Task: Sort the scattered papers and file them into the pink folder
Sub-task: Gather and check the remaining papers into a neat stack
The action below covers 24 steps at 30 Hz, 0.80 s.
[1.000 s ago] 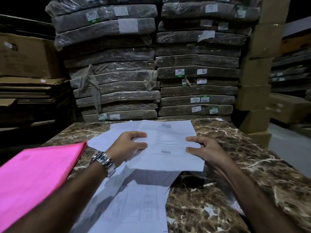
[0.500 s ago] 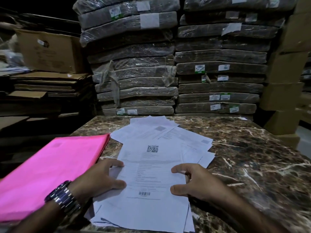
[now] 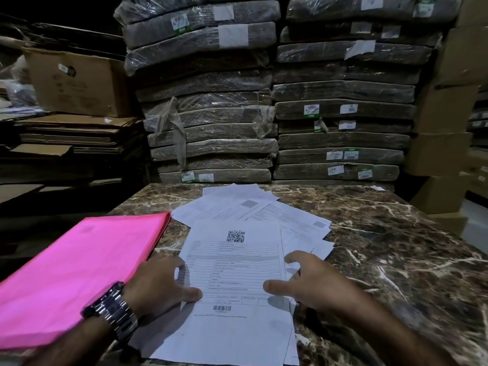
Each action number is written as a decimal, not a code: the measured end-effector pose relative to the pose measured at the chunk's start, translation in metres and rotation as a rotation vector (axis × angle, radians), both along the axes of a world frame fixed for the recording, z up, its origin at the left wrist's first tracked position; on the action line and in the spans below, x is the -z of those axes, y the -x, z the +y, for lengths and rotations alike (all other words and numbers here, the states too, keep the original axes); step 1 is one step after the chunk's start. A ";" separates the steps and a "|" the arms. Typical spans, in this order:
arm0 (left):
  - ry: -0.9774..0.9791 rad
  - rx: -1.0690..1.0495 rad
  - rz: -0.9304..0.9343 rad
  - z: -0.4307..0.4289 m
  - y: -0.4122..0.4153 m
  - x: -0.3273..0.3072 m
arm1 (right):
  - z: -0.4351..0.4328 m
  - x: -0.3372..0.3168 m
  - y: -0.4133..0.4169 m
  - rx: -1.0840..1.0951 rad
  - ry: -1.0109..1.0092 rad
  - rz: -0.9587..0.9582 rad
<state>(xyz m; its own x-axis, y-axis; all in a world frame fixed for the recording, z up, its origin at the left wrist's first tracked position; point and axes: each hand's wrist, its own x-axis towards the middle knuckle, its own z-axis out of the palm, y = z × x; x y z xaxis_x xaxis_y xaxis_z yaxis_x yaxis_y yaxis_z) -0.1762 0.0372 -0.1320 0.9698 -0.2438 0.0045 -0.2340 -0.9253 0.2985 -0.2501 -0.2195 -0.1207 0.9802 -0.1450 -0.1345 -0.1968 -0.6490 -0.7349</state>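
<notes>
A white printed sheet (image 3: 235, 262) with a QR code and a barcode lies on top of a loose pile of papers near the table's front edge. My left hand (image 3: 161, 283), with a metal watch on the wrist, rests on the sheet's left edge, thumb flat on the page. At the sheet's right edge my right hand (image 3: 309, 281) lies with fingers spread and the thumb on the paper. More scattered papers (image 3: 237, 204) fan out behind and to the right. The closed pink folder (image 3: 79, 268) lies flat at the left, beside my left forearm.
The brown marble table (image 3: 396, 260) has bare surface to the right of the papers. Stacks of plastic-wrapped flat bundles (image 3: 211, 122) rise right behind the table. Cardboard boxes (image 3: 76, 83) and flattened cartons stand at the left, with more boxes at the right.
One second ago both hands held the sheet lifted at the far side of the table. It now lies flat on the near pile, with both hands resting on its edges.
</notes>
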 end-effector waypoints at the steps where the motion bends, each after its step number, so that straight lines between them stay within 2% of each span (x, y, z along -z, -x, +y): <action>1: 0.001 0.000 0.005 0.000 0.000 0.000 | 0.000 -0.002 -0.001 0.006 -0.060 0.021; 8: 0.084 -0.035 0.043 0.002 -0.009 0.000 | 0.000 -0.004 -0.006 0.113 -0.452 0.128; 11: 0.123 -0.064 0.078 0.000 -0.012 -0.005 | 0.001 0.001 -0.007 0.145 -0.524 0.125; 15: 0.157 -0.084 0.098 0.002 -0.013 -0.005 | -0.003 0.000 -0.004 0.144 -0.504 0.085; 19: 0.200 -0.076 0.111 0.003 -0.012 -0.005 | -0.030 -0.001 -0.015 0.259 -0.221 -0.036; 24: 0.190 -0.075 0.112 0.002 -0.012 -0.005 | -0.045 -0.005 -0.028 0.340 -0.163 -0.077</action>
